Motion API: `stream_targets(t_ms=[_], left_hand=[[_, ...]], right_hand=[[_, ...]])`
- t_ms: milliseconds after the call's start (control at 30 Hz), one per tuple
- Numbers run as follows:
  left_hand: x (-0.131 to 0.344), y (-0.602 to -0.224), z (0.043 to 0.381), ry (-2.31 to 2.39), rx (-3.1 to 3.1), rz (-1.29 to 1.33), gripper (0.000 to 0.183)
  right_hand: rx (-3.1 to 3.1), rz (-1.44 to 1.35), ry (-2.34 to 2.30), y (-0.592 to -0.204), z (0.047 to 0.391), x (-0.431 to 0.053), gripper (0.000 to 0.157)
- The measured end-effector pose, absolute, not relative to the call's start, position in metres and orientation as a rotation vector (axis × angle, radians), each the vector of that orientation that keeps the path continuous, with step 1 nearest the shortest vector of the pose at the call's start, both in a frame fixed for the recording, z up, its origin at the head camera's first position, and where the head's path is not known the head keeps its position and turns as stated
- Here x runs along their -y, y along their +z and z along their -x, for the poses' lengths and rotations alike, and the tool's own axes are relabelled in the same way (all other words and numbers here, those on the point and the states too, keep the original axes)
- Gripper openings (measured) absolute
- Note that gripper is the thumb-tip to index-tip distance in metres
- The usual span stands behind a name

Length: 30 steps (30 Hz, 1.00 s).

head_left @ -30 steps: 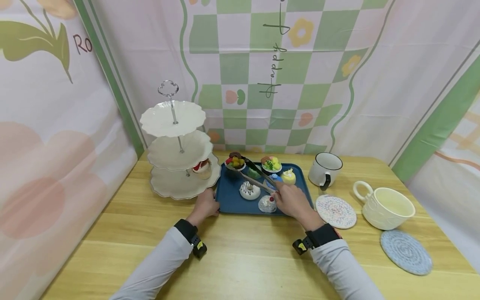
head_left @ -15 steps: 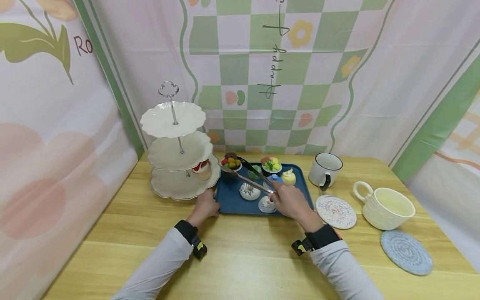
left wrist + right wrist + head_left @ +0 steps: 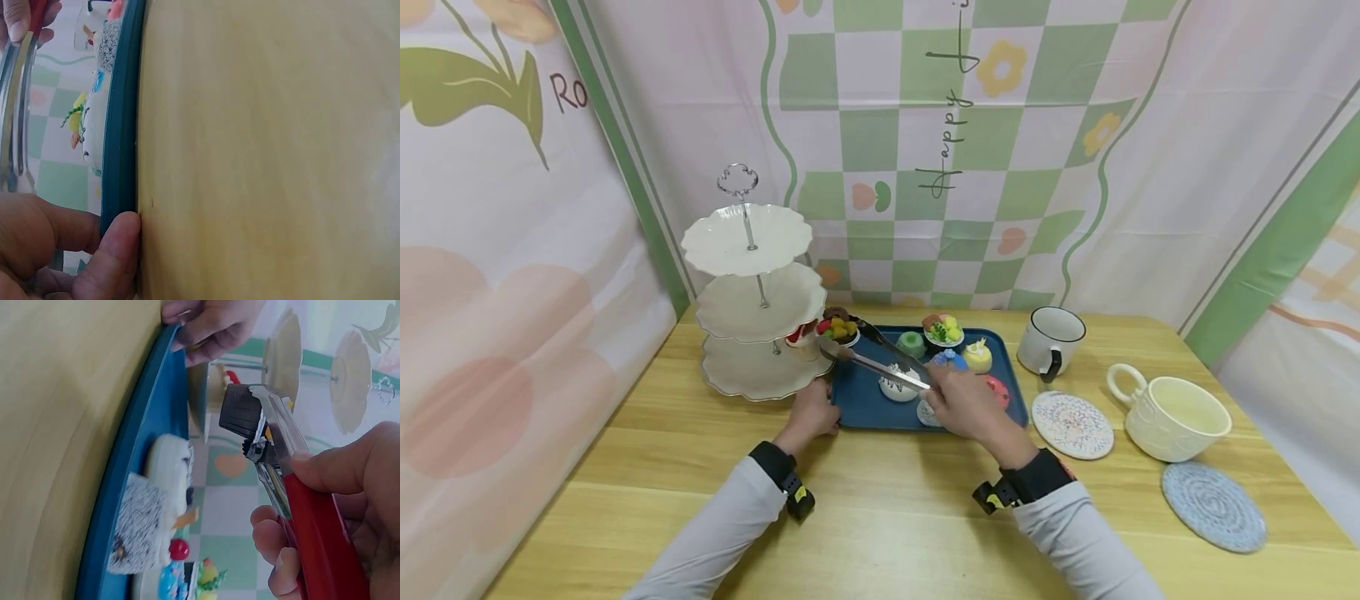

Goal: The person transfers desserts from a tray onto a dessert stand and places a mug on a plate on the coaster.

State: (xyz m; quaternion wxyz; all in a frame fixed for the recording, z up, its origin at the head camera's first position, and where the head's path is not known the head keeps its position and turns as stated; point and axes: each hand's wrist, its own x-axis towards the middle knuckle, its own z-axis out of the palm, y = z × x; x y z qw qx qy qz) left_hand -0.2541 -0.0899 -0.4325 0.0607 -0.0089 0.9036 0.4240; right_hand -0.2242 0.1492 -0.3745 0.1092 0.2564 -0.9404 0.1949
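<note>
My left hand [image 3: 812,410] pinches the left front corner of the blue tray [image 3: 859,408]; in the left wrist view its thumb and finger [image 3: 115,250] meet at the tray's rim. In my right hand [image 3: 966,404] is a pair of tongs [image 3: 891,374] with red handles [image 3: 322,544]. Their dark tips hold a fruit-topped cupcake [image 3: 841,330] above the tray's far left corner, close to the three-tier cake stand [image 3: 752,379]. A strawberry-topped cupcake [image 3: 806,345] stands on the bottom tier, partly hidden behind the tongs.
On the tray lie a white doughnut [image 3: 897,387], a green pastry [image 3: 912,343], a yellow cake [image 3: 977,356] and several other sweets. Right of it are a white mug [image 3: 1051,337], a cream cup [image 3: 1176,417] and two round coasters [image 3: 1072,425]. A patterned cloth [image 3: 925,167] hangs behind.
My right hand has moved left with the tongs, carrying the fruit-topped cupcake from over the tray towards the stand. The left hand has stayed at the tray's corner.
</note>
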Motion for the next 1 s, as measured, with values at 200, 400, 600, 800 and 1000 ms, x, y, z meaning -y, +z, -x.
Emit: stream_targets(t_ms=[200,400,600,800,1000], left_hand=[[0.089,-0.434,0.256,1.266,-2.75,0.023,0.011],[0.089,-0.436,0.256,1.273,-2.748,0.027,0.007],[0.089,-0.436,0.254,1.284,-2.768,-0.01,0.014],[0.09,-0.437,0.252,1.262,-2.828,-0.046,0.019],[0.09,-0.438,0.252,1.197,-2.844,-0.075,0.012]], right_hand=[[2.757,-0.827,0.619,-0.37,0.223,-0.138,0.03],[2.766,-0.898,0.627,-0.366,0.223,-0.125,0.028],[2.757,-0.972,0.625,-0.366,0.223,-0.112,0.016],[2.748,-1.017,0.573,-0.365,0.224,-0.096,0.01],[2.749,-1.046,0.555,-0.363,0.225,-0.084,0.009]])
